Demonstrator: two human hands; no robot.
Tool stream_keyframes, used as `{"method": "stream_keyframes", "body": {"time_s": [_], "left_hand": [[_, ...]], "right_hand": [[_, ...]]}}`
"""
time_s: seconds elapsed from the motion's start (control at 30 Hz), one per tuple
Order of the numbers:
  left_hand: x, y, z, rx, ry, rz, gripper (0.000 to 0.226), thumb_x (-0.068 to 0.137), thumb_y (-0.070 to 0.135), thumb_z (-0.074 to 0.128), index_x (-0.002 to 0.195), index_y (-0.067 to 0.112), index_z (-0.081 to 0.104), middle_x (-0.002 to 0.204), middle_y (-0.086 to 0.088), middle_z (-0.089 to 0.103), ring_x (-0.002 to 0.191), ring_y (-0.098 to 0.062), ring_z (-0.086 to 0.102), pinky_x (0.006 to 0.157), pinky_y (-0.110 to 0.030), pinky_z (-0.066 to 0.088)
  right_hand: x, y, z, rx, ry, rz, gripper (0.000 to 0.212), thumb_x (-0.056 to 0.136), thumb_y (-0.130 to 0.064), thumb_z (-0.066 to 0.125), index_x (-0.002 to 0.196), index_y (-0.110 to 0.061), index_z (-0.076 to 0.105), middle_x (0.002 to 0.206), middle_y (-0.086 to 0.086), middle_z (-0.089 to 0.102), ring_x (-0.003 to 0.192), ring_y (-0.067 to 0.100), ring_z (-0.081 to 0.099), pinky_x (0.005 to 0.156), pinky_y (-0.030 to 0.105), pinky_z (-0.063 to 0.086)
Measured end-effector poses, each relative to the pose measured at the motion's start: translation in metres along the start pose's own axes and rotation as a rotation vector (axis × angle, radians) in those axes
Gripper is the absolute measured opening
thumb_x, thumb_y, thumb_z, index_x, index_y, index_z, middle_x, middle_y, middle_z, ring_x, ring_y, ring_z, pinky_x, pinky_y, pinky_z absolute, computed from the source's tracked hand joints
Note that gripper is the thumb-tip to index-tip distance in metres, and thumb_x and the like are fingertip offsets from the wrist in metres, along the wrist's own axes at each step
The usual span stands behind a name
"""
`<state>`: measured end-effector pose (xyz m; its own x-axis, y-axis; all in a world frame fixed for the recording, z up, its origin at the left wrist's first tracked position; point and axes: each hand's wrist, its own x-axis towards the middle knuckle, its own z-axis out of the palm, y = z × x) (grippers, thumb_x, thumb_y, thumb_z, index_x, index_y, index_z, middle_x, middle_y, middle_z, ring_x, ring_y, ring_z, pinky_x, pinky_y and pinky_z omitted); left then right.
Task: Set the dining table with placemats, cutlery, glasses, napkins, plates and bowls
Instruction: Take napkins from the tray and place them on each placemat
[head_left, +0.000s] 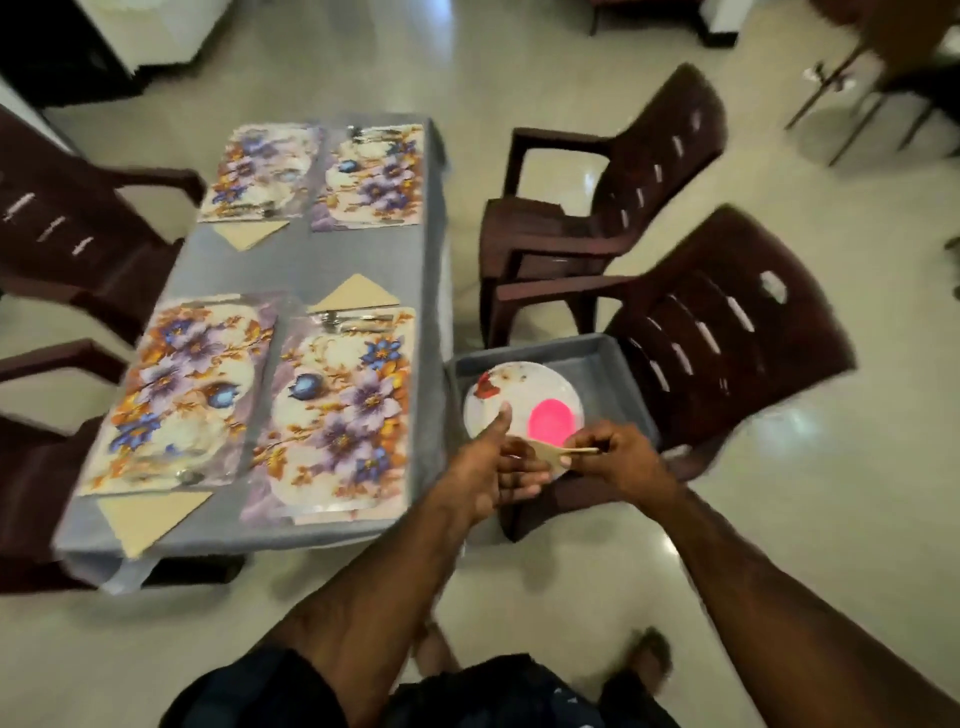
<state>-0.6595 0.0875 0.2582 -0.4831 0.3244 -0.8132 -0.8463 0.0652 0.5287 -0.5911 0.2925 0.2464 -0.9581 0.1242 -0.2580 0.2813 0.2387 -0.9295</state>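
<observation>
Napkin (553, 453), tan and folded, is held between both hands above the plate (511, 387). Right hand (618, 454) pinches its edge with curled fingers; left hand (496, 462) grips it from the other side, thumb raised. The plate sits in a grey tray (608, 364) on a dark brown chair (727, 332), at 3 o'clock from the surface (311, 260). A pink bowl (551, 422) rests on the plate. The surface, under a grey cloth, carries four floral placemats; the nearest (337, 410) lies at 9 o'clock from the tray. Cutlery (356, 321) lies at its far edge, with another napkin (356, 296) just beyond.
</observation>
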Motion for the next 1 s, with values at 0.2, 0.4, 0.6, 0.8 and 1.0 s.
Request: {"method": "stream_keyframes", "body": {"time_s": [0.2,0.4,0.6,0.8,1.0], "left_hand": [[0.05,-0.044,0.216,0.315,-0.122,0.075,0.011,0.096,0.011,0.071,0.104,0.004,0.069,0.096,-0.021,0.077,0.076,-0.031,0.075,0.061,-0.036,0.063],[0.084,-0.074,0.389,0.673,-0.32,0.125,0.02,0.096,0.005,0.067,0.079,0.014,0.062,0.08,-0.009,0.071,0.07,-0.022,0.067,0.059,-0.028,0.057],[0.131,-0.064,0.515,0.99,-0.656,0.072,0.008,0.096,0.009,0.063,0.098,0.003,0.068,0.091,-0.011,0.067,0.078,-0.017,0.066,0.069,-0.027,0.055],[0.217,-0.025,0.631,1.104,-0.695,0.019,0.015,0.1,0.019,0.062,0.107,0.007,0.068,0.107,-0.014,0.072,0.096,-0.03,0.07,0.095,-0.051,0.059],[0.31,0.044,0.741,1.121,-0.539,0.077,0.008,0.095,0.011,0.066,0.097,0.015,0.073,0.092,-0.003,0.069,0.08,-0.017,0.062,0.064,-0.028,0.053]], "right_hand": [[-0.085,0.091,-0.176,-0.113,0.046,0.009,0.03,0.068,-0.012,0.097,0.089,-0.029,0.085,0.096,0.008,0.063,0.078,0.012,0.061,0.074,0.019,0.048],[-0.153,0.145,-0.347,0.09,0.286,0.184,0.007,0.085,-0.02,0.086,0.089,-0.018,0.08,0.091,-0.001,0.073,0.072,0.007,0.058,0.069,0.022,0.046],[-0.145,0.195,-0.462,0.425,0.347,0.398,0.034,0.094,-0.036,0.072,0.127,-0.028,0.069,0.122,-0.004,0.074,0.106,0.015,0.069,0.086,0.034,0.054],[-0.08,0.219,-0.576,0.533,0.396,0.514,0.028,0.093,-0.013,0.074,0.121,-0.008,0.071,0.117,0.014,0.076,0.103,0.03,0.073,0.092,0.047,0.058],[0.001,0.231,-0.705,0.553,0.541,0.618,0.028,0.086,-0.009,0.078,0.11,0.004,0.072,0.109,0.022,0.075,0.098,0.033,0.065,0.091,0.048,0.051]]}}
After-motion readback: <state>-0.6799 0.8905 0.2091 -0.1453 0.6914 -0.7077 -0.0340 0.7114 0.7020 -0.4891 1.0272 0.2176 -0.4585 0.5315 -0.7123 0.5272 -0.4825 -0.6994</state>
